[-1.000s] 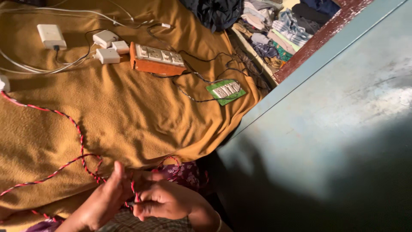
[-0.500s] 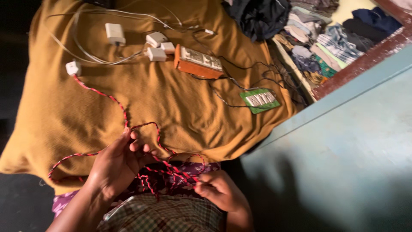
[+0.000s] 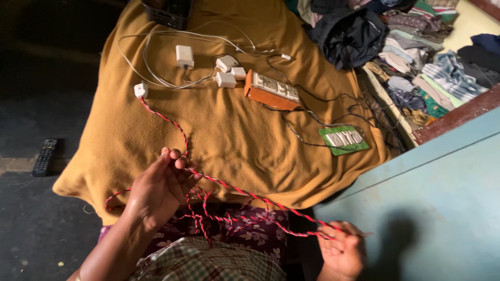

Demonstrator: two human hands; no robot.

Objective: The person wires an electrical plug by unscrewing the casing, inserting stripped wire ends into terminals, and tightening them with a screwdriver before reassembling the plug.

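A home bedroom: a mustard-yellow cloth-covered bed (image 3: 234, 130), heaped folded clothes (image 3: 416, 57), a black remote control (image 3: 45, 156) on the floor.

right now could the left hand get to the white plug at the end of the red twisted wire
Probably yes. The left hand already grips the red twisted wire, and only bare mustard cloth lies between it and the white plug; nothing blocks the way.

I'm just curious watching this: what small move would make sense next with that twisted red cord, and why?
Probably draw the right hand further out: the red twisted cord runs taut between it and the left hand, yet loose loops remain bunched over the lap.
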